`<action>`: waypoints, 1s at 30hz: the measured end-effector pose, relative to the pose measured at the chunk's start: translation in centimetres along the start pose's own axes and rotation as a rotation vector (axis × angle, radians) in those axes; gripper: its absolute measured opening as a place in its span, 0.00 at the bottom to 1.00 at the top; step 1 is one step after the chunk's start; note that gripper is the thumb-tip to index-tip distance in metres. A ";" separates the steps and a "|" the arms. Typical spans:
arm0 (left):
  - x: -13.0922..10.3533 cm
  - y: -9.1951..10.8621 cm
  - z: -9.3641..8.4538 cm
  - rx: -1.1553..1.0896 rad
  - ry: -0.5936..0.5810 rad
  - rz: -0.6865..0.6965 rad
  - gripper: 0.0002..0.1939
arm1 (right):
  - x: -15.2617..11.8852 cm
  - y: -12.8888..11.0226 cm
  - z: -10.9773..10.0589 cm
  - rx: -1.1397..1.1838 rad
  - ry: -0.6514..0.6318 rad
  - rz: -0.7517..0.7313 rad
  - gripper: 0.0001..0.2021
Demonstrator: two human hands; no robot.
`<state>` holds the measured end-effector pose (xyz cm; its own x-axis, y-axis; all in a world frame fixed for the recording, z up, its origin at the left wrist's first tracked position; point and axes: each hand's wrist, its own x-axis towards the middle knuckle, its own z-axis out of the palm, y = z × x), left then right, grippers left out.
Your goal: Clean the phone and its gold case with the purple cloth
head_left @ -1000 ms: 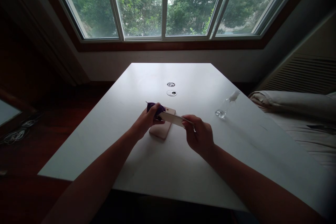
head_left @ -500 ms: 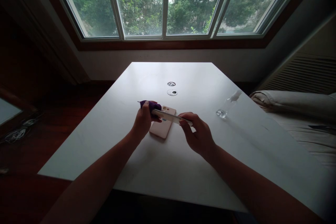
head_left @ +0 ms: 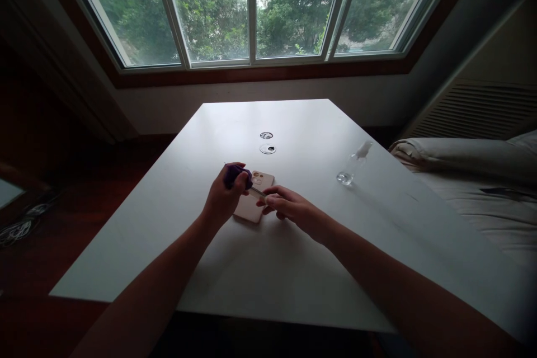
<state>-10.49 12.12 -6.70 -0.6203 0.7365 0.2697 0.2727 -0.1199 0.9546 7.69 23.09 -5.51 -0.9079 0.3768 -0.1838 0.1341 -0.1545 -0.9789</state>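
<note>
My left hand (head_left: 222, 193) is closed around a bunched purple cloth (head_left: 235, 177), which wraps the far end of a thin phone (head_left: 257, 192). The near end of this phone is gripped by the fingers of my right hand (head_left: 291, 205). It is tilted nearly edge-on to me, so its faces hardly show. Just beneath, a pink phone case (head_left: 250, 211) with camera rings at its top lies flat on the white table (head_left: 310, 268); whether a phone sits inside it I cannot tell. Both hands hover over the case and partly hide it.
Two small round discs (head_left: 267, 149) lie farther back on the table. A clear spray bottle (head_left: 353, 163) is at the right. Beyond the table's right edge is a bed or couch with pale bedding (head_left: 470, 179). Cables (head_left: 20, 229) lie at the far left; a window is ahead.
My right hand has moved left, closer to my left hand. The phone has turned more edge-on and shows less of its face. The whole view has shifted slightly.
</note>
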 end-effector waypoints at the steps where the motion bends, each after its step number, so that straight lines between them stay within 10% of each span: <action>1: -0.1 0.1 -0.1 0.023 -0.027 0.037 0.22 | 0.0 0.0 0.0 0.006 0.008 0.010 0.25; 20: -0.5 1.0 0.7 -0.289 -0.045 0.010 0.23 | -0.6 2.0 0.7 -0.439 0.181 -0.328 0.32; 30: -0.4 2.9 -0.2 -0.615 -0.293 -0.187 0.24 | -0.5 1.5 -0.3 -0.864 0.351 -0.712 0.39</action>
<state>-9.62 11.29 -4.06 -0.3687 0.9203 0.1312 -0.3380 -0.2641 0.9033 8.52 22.97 -6.91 -0.7455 0.3801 0.5475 -0.0120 0.8136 -0.5812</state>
